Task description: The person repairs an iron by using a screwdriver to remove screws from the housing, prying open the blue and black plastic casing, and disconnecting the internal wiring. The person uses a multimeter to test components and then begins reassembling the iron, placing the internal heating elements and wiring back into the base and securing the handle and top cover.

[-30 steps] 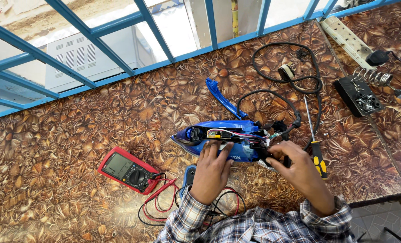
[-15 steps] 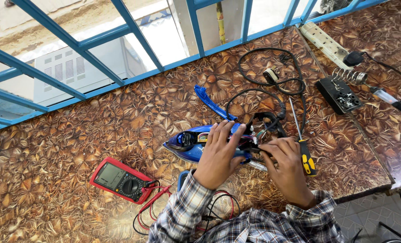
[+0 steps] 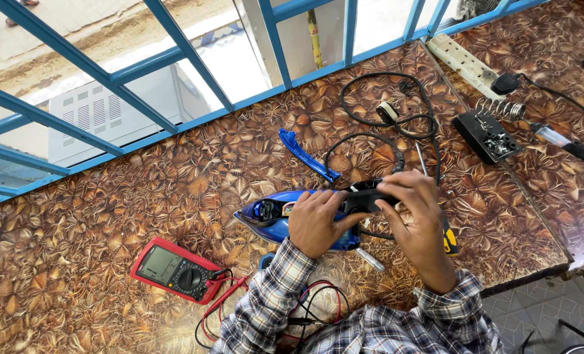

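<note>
An opened blue clothes iron (image 3: 269,213) lies on the brown patterned worktop (image 3: 95,216). My left hand (image 3: 315,223) rests on the iron's rear and pinches one end of a small black plastic part (image 3: 365,195). My right hand (image 3: 420,216) grips the other end of that part, where the black power cord (image 3: 370,141) runs in. The part is lifted a little above the iron. A loose blue handle piece (image 3: 305,154) lies just beyond the iron.
A red multimeter (image 3: 177,269) with red and black leads lies at the left. A yellow-handled screwdriver (image 3: 448,239) sits by my right hand. A soldering stand (image 3: 492,134), soldering iron (image 3: 567,144) and white power strip (image 3: 465,65) are at the right; window bars run behind.
Both hands have come together and lifted the black part off the iron's rear. The view has shifted, so everything sits further right in the frame.
</note>
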